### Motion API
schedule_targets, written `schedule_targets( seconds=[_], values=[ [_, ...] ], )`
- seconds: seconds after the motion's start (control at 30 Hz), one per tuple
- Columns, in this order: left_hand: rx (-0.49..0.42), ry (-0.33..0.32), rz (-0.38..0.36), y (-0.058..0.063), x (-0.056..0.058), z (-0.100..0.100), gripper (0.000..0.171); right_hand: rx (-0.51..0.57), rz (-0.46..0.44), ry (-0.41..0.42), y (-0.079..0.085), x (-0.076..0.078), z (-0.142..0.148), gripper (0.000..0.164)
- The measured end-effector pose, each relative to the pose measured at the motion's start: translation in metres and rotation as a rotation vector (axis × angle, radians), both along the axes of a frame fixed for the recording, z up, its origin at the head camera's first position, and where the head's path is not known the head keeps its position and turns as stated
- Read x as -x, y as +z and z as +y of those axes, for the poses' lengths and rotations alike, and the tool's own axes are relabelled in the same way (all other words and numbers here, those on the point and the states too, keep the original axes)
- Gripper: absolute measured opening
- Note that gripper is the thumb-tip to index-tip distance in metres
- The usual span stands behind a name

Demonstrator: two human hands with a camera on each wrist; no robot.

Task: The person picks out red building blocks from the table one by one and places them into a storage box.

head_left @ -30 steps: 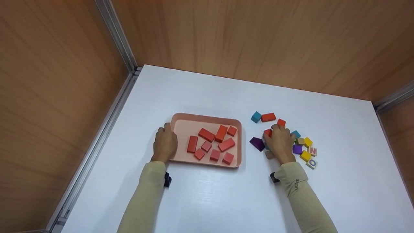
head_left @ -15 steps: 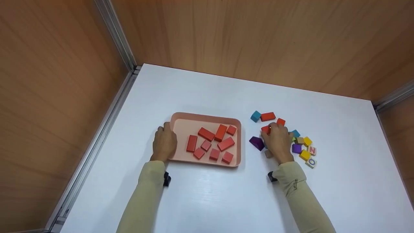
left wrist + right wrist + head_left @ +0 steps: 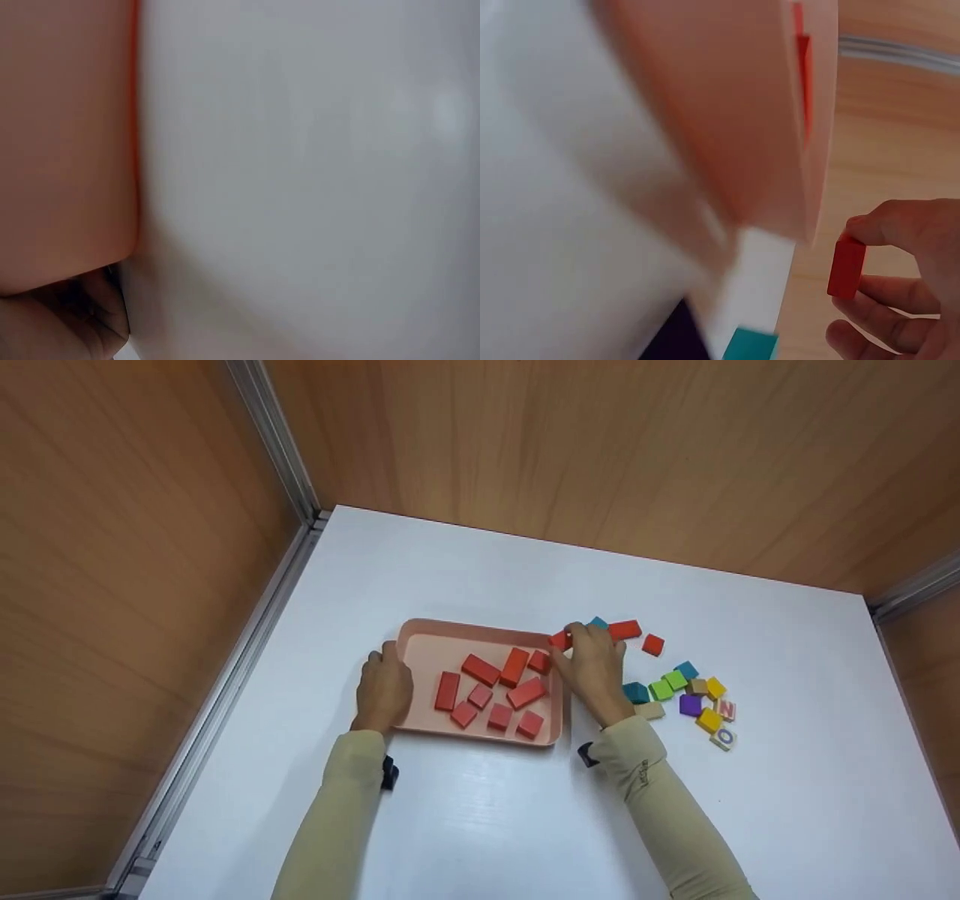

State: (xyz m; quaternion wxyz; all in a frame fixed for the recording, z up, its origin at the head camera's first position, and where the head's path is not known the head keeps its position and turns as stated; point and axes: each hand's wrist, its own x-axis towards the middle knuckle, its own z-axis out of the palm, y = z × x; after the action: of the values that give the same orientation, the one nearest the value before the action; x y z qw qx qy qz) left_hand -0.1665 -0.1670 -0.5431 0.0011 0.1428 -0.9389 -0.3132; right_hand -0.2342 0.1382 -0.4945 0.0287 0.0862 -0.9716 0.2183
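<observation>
My left hand (image 3: pixel 383 690) holds the left side of a pink tray (image 3: pixel 472 738), its fingers curled at the wall. Several red blocks, long ones such as this red block (image 3: pixel 447 691) and small cubes, lie in the tray. My right hand (image 3: pixel 592 671) pinches a red block (image 3: pixel 847 268) between thumb and fingers, over the tray's back right corner. In the left wrist view the tray wall (image 3: pixel 64 135) fills the left side, with part of my left hand (image 3: pixel 82 319) below it.
Right of the tray lie a red rectangular block (image 3: pixel 624 630), a red cube (image 3: pixel 653 645), a teal block (image 3: pixel 636 693), green blocks (image 3: pixel 661 690), a purple block (image 3: pixel 690 705), yellow blocks (image 3: pixel 709 721) and letter tiles (image 3: pixel 724 738). Wooden panels (image 3: pixel 562 450) bound the white table (image 3: pixel 465 825).
My right hand has lifted a red block from the scattered blocks and carried it left to the tray's corner, uncovering teal and green blocks. My left hand stays at the tray.
</observation>
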Motion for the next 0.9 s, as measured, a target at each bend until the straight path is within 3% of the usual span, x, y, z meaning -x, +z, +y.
schedule_targets(
  seconds=[0.4,0.9],
  values=[
    [0.004,0.007,-0.008,0.0,-0.001,0.001,0.039,0.009,-0.066,0.16,0.008,-0.002,-0.06,0.041],
    [-0.009,0.017,-0.016,0.001,-0.001,0.001,0.04,-0.124,-0.075,0.247,0.0,0.0,-0.081,0.044]
  ],
)
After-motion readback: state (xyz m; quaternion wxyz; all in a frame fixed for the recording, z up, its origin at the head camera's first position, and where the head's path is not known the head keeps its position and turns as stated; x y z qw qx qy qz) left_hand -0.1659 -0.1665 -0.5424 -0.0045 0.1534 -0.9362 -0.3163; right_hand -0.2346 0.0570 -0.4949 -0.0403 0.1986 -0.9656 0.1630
